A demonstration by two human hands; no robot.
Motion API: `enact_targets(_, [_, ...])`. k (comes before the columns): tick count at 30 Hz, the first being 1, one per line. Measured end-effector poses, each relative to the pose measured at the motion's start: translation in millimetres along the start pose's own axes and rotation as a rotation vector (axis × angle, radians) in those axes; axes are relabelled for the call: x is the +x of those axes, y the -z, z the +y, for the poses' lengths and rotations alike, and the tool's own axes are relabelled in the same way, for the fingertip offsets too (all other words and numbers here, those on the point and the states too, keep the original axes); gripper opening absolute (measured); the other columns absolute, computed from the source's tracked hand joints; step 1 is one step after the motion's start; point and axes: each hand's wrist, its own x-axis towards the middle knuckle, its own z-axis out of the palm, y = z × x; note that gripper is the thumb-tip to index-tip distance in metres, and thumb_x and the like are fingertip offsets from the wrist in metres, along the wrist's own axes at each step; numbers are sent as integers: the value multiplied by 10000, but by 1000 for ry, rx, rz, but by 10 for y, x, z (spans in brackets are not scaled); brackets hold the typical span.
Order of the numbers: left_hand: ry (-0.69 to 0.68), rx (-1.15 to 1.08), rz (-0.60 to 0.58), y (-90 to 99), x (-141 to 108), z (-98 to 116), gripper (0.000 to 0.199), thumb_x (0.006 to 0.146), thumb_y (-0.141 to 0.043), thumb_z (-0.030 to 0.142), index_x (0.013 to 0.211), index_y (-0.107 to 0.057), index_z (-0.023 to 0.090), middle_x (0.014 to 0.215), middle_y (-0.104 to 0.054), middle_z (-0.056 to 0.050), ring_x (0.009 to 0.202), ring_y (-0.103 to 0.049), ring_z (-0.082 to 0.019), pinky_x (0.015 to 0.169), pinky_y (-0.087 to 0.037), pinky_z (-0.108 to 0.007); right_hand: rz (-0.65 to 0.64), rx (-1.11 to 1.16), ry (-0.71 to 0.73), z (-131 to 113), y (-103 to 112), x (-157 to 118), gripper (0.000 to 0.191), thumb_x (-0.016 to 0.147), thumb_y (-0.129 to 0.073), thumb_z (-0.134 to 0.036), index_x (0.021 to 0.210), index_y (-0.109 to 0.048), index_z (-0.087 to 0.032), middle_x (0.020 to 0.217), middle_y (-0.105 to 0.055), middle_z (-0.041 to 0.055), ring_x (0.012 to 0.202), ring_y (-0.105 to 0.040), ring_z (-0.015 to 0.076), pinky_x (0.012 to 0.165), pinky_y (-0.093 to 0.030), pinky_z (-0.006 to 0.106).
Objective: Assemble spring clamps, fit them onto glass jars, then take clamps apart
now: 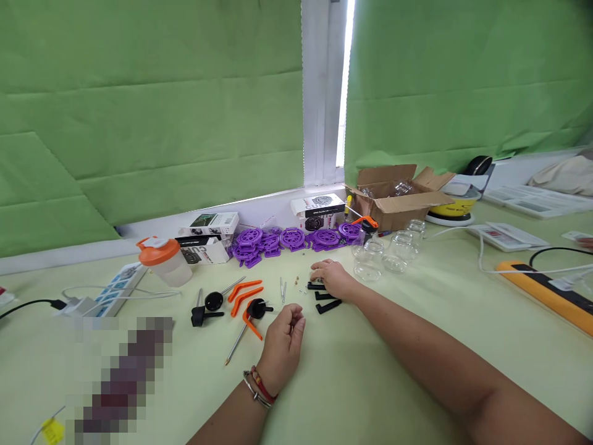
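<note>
My left hand rests on the table with curled fingers and the thumb close to them; whatever they may hold is hidden. Further out, my right hand reaches with fingers apart over small metal bits beside several black L-shaped pieces. Two thin metal rods lie left of it. Near my left hand is a black round knob part with an orange lever and a metal shaft. Two loose orange levers lie beyond, next to another black knob assembly.
Purple plastic frames line the back, between printed boxes. Glass jars and an open carton stand at right. An orange-lidded bottle, a power strip and an orange-black power strip flank the work area.
</note>
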Motion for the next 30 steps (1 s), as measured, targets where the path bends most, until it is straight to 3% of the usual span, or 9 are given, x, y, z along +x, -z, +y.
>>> enact_targets(3, [-32, 90, 59, 73, -3, 21, 175, 866, -418, 277, 998, -500, 196, 885, -605, -48, 803, -567, -151, 734, -456, -281, 5, 2, 70, -93, 22, -35, 438, 723, -445, -54, 1020, -667, -286, 1213, -583, 23, 1065, -479, 243, 857, -334, 352])
enact_targets(9, [83, 384, 427, 574, 126, -16, 220, 848, -408, 319, 950, -561, 197, 861, -638, -55, 771, -594, -182, 692, -457, -306, 5, 21, 116, -137, 28, -138, 439, 756, -411, -35, 1023, -663, -275, 1203, -588, 43, 1098, -460, 241, 887, -310, 377])
enact_targets(13, [266, 598, 284, 843, 204, -126, 259, 805, -451, 396, 913, -604, 217, 925, -644, -70, 791, -605, -219, 620, -442, -308, 31, 42, 100, -107, 54, -168, 424, 763, -406, -34, 1001, -677, -258, 1177, -606, 59, 1086, -479, 245, 884, -326, 385])
enact_targets(18, [318, 658, 29, 769, 203, -221, 254, 737, -556, 355, 954, -599, 232, 940, -626, -72, 885, -579, -242, 666, -429, -311, 98, 343, 94, -386, 71, -184, 325, 842, -403, -155, 1033, -663, -199, 1089, -646, 82, 1011, -540, 209, 893, -371, 342])
enact_targets(20, [283, 650, 7, 692, 197, -220, 203, 724, -563, 285, 914, -593, 218, 922, -614, -70, 880, -568, -232, 683, -422, -308, 67, 561, -8, -606, 58, -198, 298, 857, -414, -240, 1038, -645, -187, 1044, -658, 74, 954, -572, 188, 826, -414, 301])
enact_targets(22, [217, 618, -2, 625, 189, -215, 149, 703, -573, 241, 846, -579, 199, 891, -598, -70, 869, -555, -225, 705, -419, -313, -103, 726, -119, -835, 38, -217, 259, 841, -447, -305, 859, -666, -168, 771, -678, 45, 689, -590, 153, 633, -434, 253])
enact_targets(24, [156, 566, 7, 575, 175, -225, 123, 682, -573, 201, 801, -547, 187, 864, -577, -62, 840, -543, -215, 706, -420, -316, -250, 861, -236, -1029, 16, -240, 255, 819, -476, -312, 682, -622, -155, 528, -580, -4, 484, -496, 110, 496, -376, 223])
enact_targets(27, [147, 462, 38, 519, 147, -268, 137, 657, -538, 137, 768, -482, 193, 783, -550, -24, 720, -522, -179, 620, -410, -286, -275, 1064, -372, -1200, -21, -277, 209, 766, -542, -246, 577, -551, -158, 468, -509, -35, 409, -429, 75, 442, -339, 207])
enact_targets(30, [175, 306, 65, 470, 130, -291, 191, 637, -526, 111, 791, -455, 199, 729, -544, 8, 654, -516, -154, 578, -399, -262, -280, 1222, -522, -1242, -72, -307, 119, 730, -583, -210, 628, -541, -166, 475, -524, -41, 380, -419, 64, 394, -293, 190])
